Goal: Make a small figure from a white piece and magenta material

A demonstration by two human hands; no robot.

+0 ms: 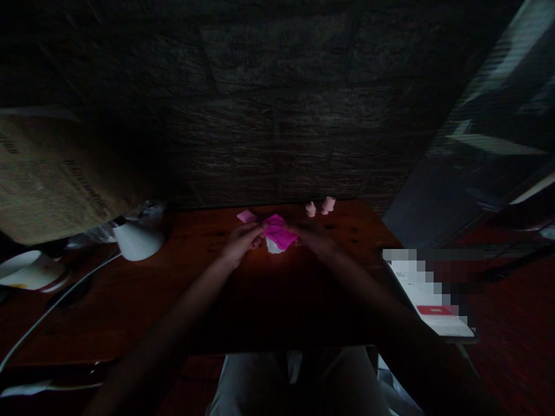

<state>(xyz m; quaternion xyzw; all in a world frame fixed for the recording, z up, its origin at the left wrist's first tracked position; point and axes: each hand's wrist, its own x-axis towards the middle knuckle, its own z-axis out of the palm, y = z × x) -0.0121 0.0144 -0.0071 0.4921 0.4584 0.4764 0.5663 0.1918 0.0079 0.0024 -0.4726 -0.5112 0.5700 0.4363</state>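
A bright magenta sheet (pixel 281 232), paper or thin cloth, is stretched between both hands over the wooden table. My left hand (pixel 245 240) pinches its left edge. On the opposite edge, my right hand (pixel 314 238) grips with fingers curled, partly lost in shadow. Something white (pixel 274 247) shows just under the sheet; its kind is hidden. A small flat pink square (pixel 246 216) lies behind my left hand. Beyond my right hand, near the wall, stand two small pale pink shapes, one narrow (pixel 311 209) and one wider (pixel 328 205), too dim to name.
The dark wooden table (pixel 182 254) meets a stone-block wall (pixel 269 115). At left are a white cone-shaped object (pixel 137 241) with a cable (pixel 65 303), a white paper cup (pixel 30 270) on its side and a large brown bag (pixel 52 179). A white printed packet (pixel 427 300) lies right.
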